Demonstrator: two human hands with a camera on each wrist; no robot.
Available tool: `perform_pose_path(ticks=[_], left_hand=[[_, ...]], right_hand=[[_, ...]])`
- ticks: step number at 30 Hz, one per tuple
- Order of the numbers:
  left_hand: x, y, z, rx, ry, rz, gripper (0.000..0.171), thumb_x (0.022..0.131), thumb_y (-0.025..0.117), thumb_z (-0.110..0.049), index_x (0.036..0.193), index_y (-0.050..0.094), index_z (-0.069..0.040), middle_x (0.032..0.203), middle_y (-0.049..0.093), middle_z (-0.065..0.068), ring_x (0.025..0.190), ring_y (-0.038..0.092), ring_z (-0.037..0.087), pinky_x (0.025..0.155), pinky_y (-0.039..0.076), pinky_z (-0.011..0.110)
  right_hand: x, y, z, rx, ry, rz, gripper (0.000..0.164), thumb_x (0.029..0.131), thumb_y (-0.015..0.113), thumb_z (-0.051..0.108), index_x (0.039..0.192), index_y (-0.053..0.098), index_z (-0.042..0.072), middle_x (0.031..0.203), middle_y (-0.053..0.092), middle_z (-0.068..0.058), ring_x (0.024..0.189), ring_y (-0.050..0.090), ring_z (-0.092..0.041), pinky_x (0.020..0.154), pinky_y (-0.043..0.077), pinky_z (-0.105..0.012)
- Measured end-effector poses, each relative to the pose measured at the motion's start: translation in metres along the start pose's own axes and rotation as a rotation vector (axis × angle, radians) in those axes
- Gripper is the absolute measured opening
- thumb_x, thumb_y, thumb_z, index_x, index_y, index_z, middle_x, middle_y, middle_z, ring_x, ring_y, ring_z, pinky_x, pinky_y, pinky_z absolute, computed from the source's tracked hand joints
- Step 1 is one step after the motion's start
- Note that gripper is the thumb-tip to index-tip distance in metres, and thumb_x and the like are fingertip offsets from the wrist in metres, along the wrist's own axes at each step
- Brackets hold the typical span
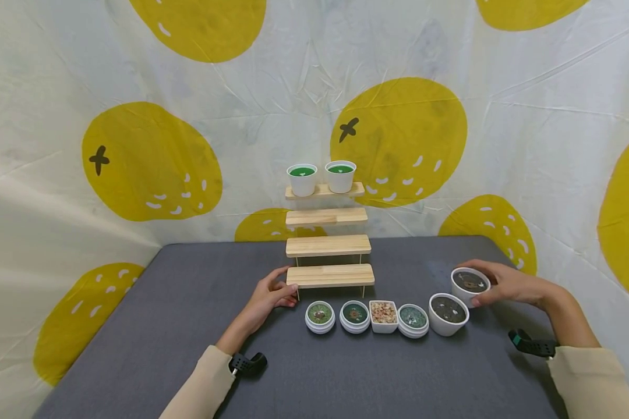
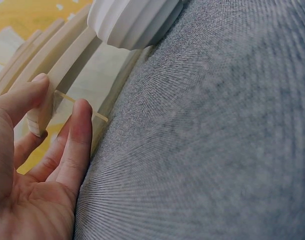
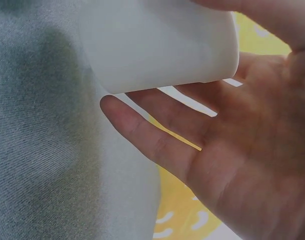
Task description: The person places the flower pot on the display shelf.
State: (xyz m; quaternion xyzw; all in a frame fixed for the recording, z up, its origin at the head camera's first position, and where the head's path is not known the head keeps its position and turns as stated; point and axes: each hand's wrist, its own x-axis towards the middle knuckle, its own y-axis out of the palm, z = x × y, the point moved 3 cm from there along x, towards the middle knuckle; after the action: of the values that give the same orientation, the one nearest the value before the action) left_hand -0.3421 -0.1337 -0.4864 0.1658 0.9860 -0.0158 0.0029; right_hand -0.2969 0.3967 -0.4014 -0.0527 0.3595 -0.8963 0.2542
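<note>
My right hand (image 1: pixel 508 285) grips a white cup (image 1: pixel 470 281) with a dark top at the right of the table, thumb and fingers around its side. In the right wrist view the cup's smooth white wall (image 3: pixel 162 45) fills the upper middle, with the fingers curving beneath it. A second dark-topped cup (image 1: pixel 448 314) stands close in front. My left hand (image 1: pixel 267 294) holds the left end of the lowest step of a wooden tiered stand (image 1: pixel 330 276). In the left wrist view its thumb (image 2: pixel 32 95) lies against the end of the step, with other fingers around it.
Two white cups with green tops, left cup (image 1: pixel 302 181) and right cup (image 1: pixel 340 179), stand on the top step. Before the stand sit a few small round pots, such as a green one (image 1: pixel 320 317), and a square dish of chips (image 1: pixel 383 317). A fruit-patterned cloth (image 1: pixel 272 128) hangs behind.
</note>
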Motion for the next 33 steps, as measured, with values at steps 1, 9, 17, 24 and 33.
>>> perform_pose_path(ticks=[1, 9, 17, 24, 33], left_hand=[[-0.0003, 0.0, 0.0003, -0.001, -0.001, -0.002, 0.076, 0.098, 0.073, -0.022, 0.16, 0.032, -0.008, 0.098, 0.069, 0.011, 0.082, 0.073, 0.017, 0.076, 0.065, 0.03], [-0.0011, -0.0005, 0.0021, -0.01, -0.011, -0.017, 0.076, 0.097, 0.075, -0.023, 0.16, 0.034, -0.009, 0.097, 0.07, 0.01, 0.081, 0.073, 0.019, 0.076, 0.065, 0.032], [0.0, 0.0001, -0.0026, -0.012, -0.004, -0.013, 0.075, 0.098, 0.074, -0.023, 0.16, 0.034, -0.009, 0.099, 0.071, 0.011, 0.082, 0.073, 0.019, 0.076, 0.065, 0.032], [0.0022, -0.0001, -0.0058, -0.011, -0.002, -0.01, 0.075, 0.097, 0.075, -0.023, 0.159, 0.035, -0.01, 0.096, 0.07, 0.01, 0.081, 0.073, 0.019, 0.075, 0.065, 0.032], [-0.0002, -0.0004, -0.0037, -0.016, -0.002, -0.005, 0.075, 0.098, 0.074, -0.021, 0.16, 0.033, -0.009, 0.096, 0.07, 0.009, 0.081, 0.073, 0.018, 0.075, 0.065, 0.031]], right_hand=[[0.0003, 0.0005, 0.0007, 0.001, -0.001, -0.003, 0.064, 0.088, 0.075, 0.016, 0.146, 0.05, 0.006, 0.131, 0.061, -0.007, 0.109, 0.056, 0.001, 0.085, 0.051, -0.024], [0.0012, 0.0021, 0.0064, 0.003, -0.001, -0.003, 0.062, 0.09, 0.074, 0.017, 0.146, 0.049, 0.006, 0.134, 0.059, -0.012, 0.11, 0.055, 0.001, 0.084, 0.052, -0.023], [0.0035, 0.0006, 0.0061, -0.04, 0.007, -0.018, 0.058, 0.09, 0.073, 0.02, 0.144, 0.052, 0.008, 0.129, 0.061, -0.01, 0.106, 0.056, -0.002, 0.083, 0.051, -0.024], [0.0038, -0.0005, 0.0067, -0.079, 0.013, -0.042, 0.059, 0.09, 0.075, 0.021, 0.144, 0.053, 0.01, 0.128, 0.062, -0.008, 0.106, 0.055, -0.001, 0.082, 0.05, -0.025], [0.0067, 0.0024, 0.0055, -0.077, 0.027, -0.035, 0.058, 0.09, 0.073, 0.022, 0.143, 0.053, 0.007, 0.128, 0.062, -0.01, 0.105, 0.055, 0.001, 0.081, 0.051, -0.025]])
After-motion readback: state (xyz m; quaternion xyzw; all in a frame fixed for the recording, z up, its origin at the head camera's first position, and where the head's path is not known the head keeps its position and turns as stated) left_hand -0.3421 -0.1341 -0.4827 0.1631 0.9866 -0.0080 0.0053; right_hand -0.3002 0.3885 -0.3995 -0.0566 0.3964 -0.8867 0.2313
